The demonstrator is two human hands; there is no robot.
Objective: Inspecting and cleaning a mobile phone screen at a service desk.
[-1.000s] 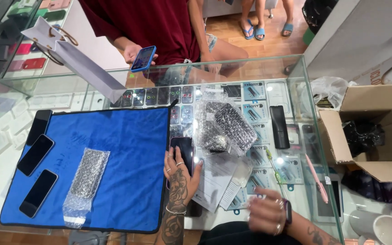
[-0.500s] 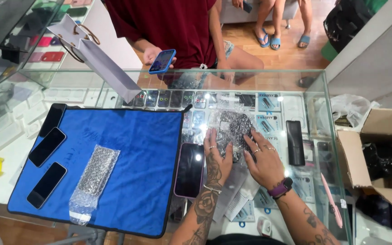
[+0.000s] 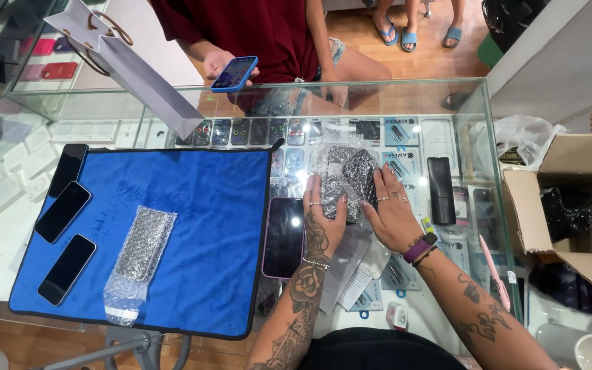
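Nearest: papers (image 3: pixel 351 274) lie by the wrists, a dark phone (image 3: pixel 284 237) face-up just beside the left hand (image 3: pixel 323 218). Both hands flat on a bubble-wrap bundle (image 3: pixel 346 177) on the glass counter (image 3: pixel 467 130); left fingers spread, pressing; right hand (image 3: pixel 392 218) fingers curled on its edge. Bundle looks part-wrapped, no tape seen. Second wrapped pack (image 3: pixel 138 257) already lies on the blue mat (image 3: pixel 193 226); 3 bare phones (image 3: pixel 63 211) along the mat's left edge, unwrapped. Far side: another person w/ a blue phone (image 3: pixel 234 72).
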